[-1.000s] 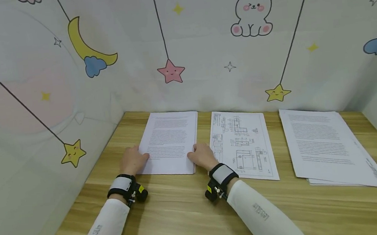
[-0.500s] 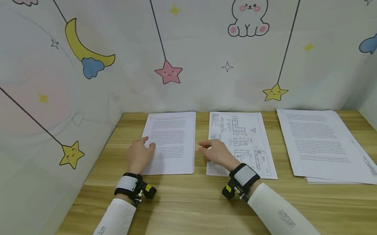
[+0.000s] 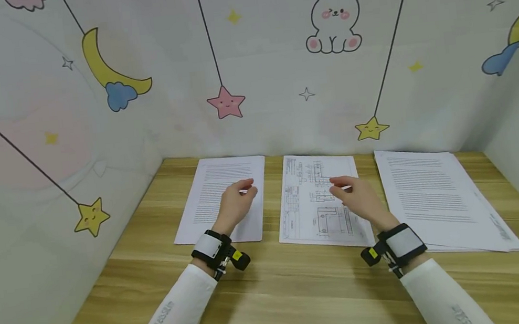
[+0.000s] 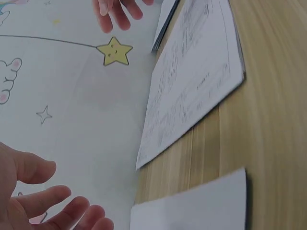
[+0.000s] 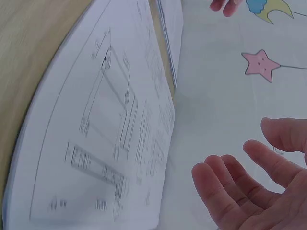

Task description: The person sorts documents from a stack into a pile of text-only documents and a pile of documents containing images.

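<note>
Both hands shifted toward the person's right since the frame one second ago: then they gripped the two sides of the left text stack; now they are raised clear of the paper. Left text stack [image 3: 211, 199] has kept its place on the tabletop [image 3: 291, 285], at its left end.

Left hand [image 3: 234, 206]: seen over the right half of that stack. Its fingers [image 4: 72, 212] are slightly bent and a little spread, thumb apart from them. Right hand [image 3: 362, 198]: seen over the right part of the technical drawing [image 3: 317, 206], which lies flat, printed side up, just right of the left text stack with a strip of wood between. Right fingers gently curved, thumb standing off; the right wrist view shows the hand raised beside the page.

Right text stack [image 3: 434, 196]: near the drawing on its right, under-sheets showing past the top page along the right and lower edges.

Also noted: white sleeves [image 3: 176, 316] on both forearms; a strapped wrist camera [image 3: 239, 259] at each wrist; behind, a pale backdrop [image 3: 279, 123] printed with stars, a moon and a rabbit.
</note>
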`<state>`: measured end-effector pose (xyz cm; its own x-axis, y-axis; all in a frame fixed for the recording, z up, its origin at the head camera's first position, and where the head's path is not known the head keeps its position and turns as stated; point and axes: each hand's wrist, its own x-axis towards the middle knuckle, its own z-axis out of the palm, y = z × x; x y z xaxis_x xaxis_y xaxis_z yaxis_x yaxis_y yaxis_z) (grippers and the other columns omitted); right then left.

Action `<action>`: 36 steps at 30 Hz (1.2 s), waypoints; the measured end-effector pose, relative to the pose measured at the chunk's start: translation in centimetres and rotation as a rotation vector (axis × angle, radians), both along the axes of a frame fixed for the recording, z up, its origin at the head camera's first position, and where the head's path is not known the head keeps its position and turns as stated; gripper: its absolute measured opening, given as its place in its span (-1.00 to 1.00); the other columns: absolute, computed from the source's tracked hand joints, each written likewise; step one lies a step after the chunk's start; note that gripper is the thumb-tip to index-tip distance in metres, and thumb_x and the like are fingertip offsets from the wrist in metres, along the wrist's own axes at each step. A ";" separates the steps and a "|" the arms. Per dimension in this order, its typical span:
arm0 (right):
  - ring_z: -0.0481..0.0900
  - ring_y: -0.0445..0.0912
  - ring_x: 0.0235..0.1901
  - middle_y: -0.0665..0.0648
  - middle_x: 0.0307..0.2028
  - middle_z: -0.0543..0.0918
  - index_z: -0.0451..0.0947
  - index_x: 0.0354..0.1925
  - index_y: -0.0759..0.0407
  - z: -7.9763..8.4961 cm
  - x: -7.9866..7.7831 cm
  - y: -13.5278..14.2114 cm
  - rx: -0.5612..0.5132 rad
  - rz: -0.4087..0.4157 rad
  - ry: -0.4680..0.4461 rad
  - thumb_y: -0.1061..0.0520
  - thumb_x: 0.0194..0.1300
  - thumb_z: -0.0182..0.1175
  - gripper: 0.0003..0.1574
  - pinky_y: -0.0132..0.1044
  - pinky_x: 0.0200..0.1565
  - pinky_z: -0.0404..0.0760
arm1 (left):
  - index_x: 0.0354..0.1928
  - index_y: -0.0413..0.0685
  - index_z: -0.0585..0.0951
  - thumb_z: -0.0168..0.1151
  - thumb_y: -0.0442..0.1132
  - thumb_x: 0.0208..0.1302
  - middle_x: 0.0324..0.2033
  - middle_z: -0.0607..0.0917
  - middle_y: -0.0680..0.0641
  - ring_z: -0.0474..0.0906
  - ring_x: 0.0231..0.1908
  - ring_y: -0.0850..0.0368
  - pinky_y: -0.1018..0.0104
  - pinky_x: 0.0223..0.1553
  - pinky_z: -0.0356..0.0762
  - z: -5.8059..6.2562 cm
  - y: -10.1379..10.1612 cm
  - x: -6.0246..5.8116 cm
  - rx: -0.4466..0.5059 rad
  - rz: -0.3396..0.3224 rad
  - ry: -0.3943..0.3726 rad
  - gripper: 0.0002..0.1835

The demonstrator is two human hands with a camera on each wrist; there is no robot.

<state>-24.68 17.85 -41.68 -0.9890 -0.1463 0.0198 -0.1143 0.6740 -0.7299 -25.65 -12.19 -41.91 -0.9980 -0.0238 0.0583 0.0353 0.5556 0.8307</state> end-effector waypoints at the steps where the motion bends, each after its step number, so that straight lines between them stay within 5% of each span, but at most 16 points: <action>1: 0.58 0.19 0.10 0.34 0.24 0.53 0.39 0.36 0.21 0.1 0.1 0.8 0.016 -0.012 0.013 -0.04 0.50 0.01 -0.41 -0.11 -0.05 0.65 | 0.28 -0.09 0.54 0.10 -0.13 0.44 0.19 0.62 -0.15 0.59 0.04 -0.05 0.19 -0.04 0.58 0.0 0.7 0.1 0.023 -0.015 -0.018 -0.56; 12: 0.41 0.41 0.21 0.55 0.24 0.43 0.33 0.36 0.38 -0.1 1.7 9.5 0.161 -0.158 0.085 -0.03 0.52 -0.03 -0.35 0.25 0.06 0.55 | 0.33 -0.03 0.49 0.05 -0.11 0.48 0.20 0.60 -0.11 0.59 0.11 -0.06 0.18 0.07 0.58 -0.7 8.5 0.9 0.194 -0.268 -0.132 -0.56; 19: 0.22 0.57 0.27 0.67 0.31 0.25 0.21 0.40 0.44 -1.1 2.8 15.4 0.250 -0.266 0.006 -0.08 0.52 -0.08 -0.26 0.44 0.13 0.36 | 0.34 -0.06 0.47 0.05 -0.11 0.48 0.17 0.63 -0.12 0.61 0.13 -0.10 0.15 0.15 0.59 -1.1 13.2 1.9 0.319 -0.382 -0.244 -0.54; 27: 0.06 0.64 0.31 0.75 0.33 0.08 0.04 0.42 0.54 -2.4 4.1 20.7 0.312 -0.370 -0.132 -0.11 0.51 -0.12 -0.14 0.48 0.21 0.23 | 0.26 -0.06 0.56 0.11 -0.11 0.43 0.08 0.68 -0.06 0.64 0.05 0.00 0.24 0.10 0.61 -2.1 18.7 2.8 0.401 -0.410 -0.370 -0.58; 36: 0.05 0.62 0.31 0.76 0.31 0.09 0.02 0.39 0.60 -3.3 4.9 22.2 0.378 -0.404 -0.244 -0.08 0.45 -0.07 -0.11 0.46 0.28 0.18 | 0.26 -0.11 0.55 0.15 -0.20 0.36 -0.01 0.71 -0.13 0.60 -0.16 0.10 0.35 -0.09 0.55 -2.9 23.2 4.1 0.473 -0.411 -0.411 -0.56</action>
